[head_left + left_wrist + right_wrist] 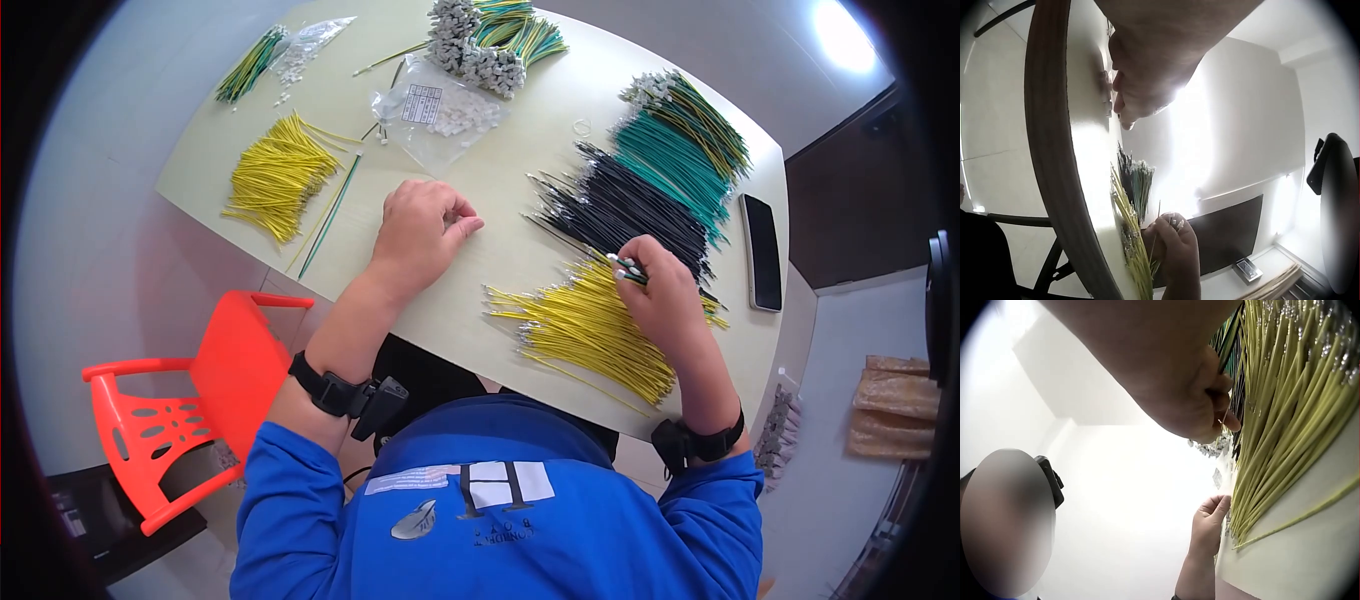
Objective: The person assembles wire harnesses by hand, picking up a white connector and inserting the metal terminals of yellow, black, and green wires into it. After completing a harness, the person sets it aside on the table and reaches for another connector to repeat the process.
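Note:
My left hand (418,235) is low over the middle of the table (430,320), its fingers curled in and thumb near the index finger. Small whitish connector housings (1109,94) show at its fingertips in the left wrist view, partly hidden by the fingers. My right hand (660,290) grips a few dark wires with white connectors (628,266) on their ends. It is above the border between the black wires (640,205) and the right-hand bundle of yellow wires (590,330). In the right wrist view its thumb and fingers come together beside the yellow wires.
Green wires (670,165) and green-yellow wires (705,125) lie beyond the black ones. A phone (762,250) is near the right edge. At the back is a clear bag (440,115) of white connectors; another yellow bundle (280,180) lies left. A red chair (215,390) stands beside the table.

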Demonstrator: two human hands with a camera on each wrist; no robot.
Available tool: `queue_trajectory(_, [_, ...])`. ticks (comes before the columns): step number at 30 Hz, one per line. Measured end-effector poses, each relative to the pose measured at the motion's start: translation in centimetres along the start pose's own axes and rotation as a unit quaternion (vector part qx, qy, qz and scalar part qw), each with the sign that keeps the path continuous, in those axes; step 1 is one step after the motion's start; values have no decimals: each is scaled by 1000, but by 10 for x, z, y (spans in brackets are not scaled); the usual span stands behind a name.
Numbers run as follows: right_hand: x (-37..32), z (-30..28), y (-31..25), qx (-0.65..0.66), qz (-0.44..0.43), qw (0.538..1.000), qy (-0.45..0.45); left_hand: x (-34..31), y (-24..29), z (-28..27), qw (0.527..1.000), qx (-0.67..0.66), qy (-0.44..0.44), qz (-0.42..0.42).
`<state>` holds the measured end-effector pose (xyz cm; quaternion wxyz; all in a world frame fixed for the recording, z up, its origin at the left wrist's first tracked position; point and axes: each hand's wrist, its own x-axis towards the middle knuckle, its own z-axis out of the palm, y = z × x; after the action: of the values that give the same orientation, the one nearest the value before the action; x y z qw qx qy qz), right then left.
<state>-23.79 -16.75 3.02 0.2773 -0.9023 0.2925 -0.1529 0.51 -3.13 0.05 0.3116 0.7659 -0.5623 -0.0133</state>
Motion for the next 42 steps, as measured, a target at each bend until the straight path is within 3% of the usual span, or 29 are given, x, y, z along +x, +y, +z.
queue_trajectory(4, [-1, -4, -4, 56, -1, 998, 21, 3, 10, -3, 991, -129, 4, -30])
queue_trajectory(7, [0, -3, -7, 75, -78, 993, 41, 1, 27, 5, 900, -419, -29, -114])
queue_trajectory(8, [0, -3, -8, 76, -81, 993, 39, -1, 32, 9, 901, -418, -25, -115])
queue_trajectory(10, [-3, -5, -6, 55, -89, 994, 25, -5, 42, 19, 872, -469, -106, -95])
queue_trajectory(16, [0, -12, -22, 21, -82, 996, -18, -10, 56, 37, 831, -528, -140, -103])
queue_trajectory(19, [5, -9, -30, 91, -64, 993, -25, -10, 57, 39, 818, -548, -148, -96])
queue_trajectory(27, [5, 2, -19, 94, -96, 991, 15, -14, 47, 42, 797, -582, -137, -79])
queue_trajectory(30, [4, 3, -21, 100, -68, 993, 0, -13, 46, 44, 783, -604, -129, -74])
queue_trajectory(38, [6, 9, -17, 106, -89, 990, 26, -15, 42, 44, 823, -553, -124, -39])
queue_trajectory(42, [5, 13, -14, 96, -118, 987, 44, -15, 43, 44, 810, -568, -127, -68])
